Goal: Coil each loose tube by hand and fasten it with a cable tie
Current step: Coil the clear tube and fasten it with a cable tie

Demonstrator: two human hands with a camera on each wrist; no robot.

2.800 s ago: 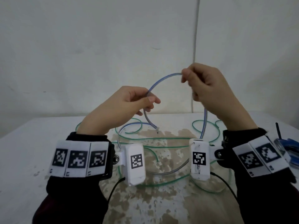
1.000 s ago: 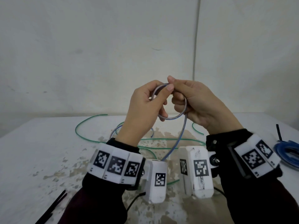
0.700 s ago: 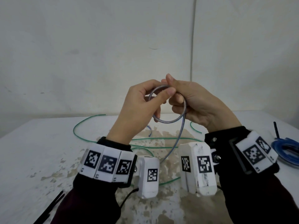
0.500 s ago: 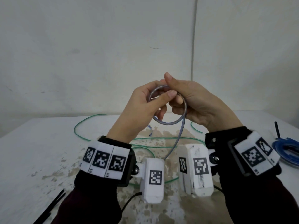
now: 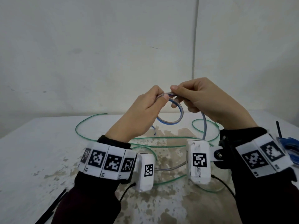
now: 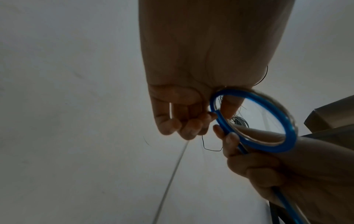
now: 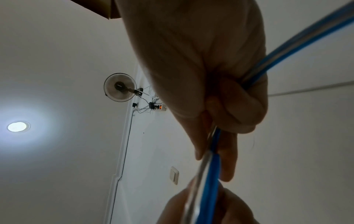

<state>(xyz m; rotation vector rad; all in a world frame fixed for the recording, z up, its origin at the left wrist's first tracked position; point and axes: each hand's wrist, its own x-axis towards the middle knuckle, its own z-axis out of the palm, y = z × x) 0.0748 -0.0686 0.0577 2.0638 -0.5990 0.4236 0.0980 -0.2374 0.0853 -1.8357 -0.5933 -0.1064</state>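
Observation:
Both hands hold a blue tube (image 5: 175,121) above the table, wound into a small ring. My left hand (image 5: 159,98) pinches the top of the ring between thumb and fingers. My right hand (image 5: 176,94) pinches the same spot from the right, and the tube's loose tail (image 5: 204,125) runs through its palm down to the table. The left wrist view shows the blue ring (image 6: 268,145) beside the curled fingers (image 6: 178,125). In the right wrist view the tube (image 7: 210,168) passes through my fist. A loose green tube (image 5: 90,120) sprawls on the table.
Black cable ties (image 5: 50,209) lie at the table's near left edge. A coiled blue tube (image 5: 289,143) with a black tie (image 5: 279,129) sticks out at the right edge. The white table (image 5: 35,143) is stained in the middle. A wall stands close behind.
The hands have shifted on the ring: the right hand now pinches its top from above, and the ring hangs lower and tilted, with another turn laid on. Earlier the tube was one wide arc.

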